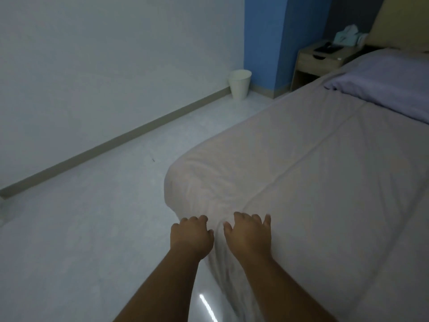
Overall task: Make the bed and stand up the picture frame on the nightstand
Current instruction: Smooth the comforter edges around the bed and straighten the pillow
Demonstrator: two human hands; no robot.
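A pale pink cover (301, 163) lies spread over the bed, hanging over the foot corner in creases. My left hand (191, 237) is at the edge of that corner, fingers curled down over the hanging fabric. My right hand (249, 233) rests on top of the cover just beside it, fingers spread and bent. A lilac pillow (380, 89) lies at the head of the bed. The wooden nightstand (322, 59) stands beyond, with a dark flat object (327, 48) lying on its top; whether this is the picture frame is unclear.
A white waste bin (239, 83) stands by the wall near a blue column (262, 43). A teal tissue box (347, 36) sits at the back of the nightstand. Glossy pale floor (92, 205) stretches left of the bed to the skirting board.
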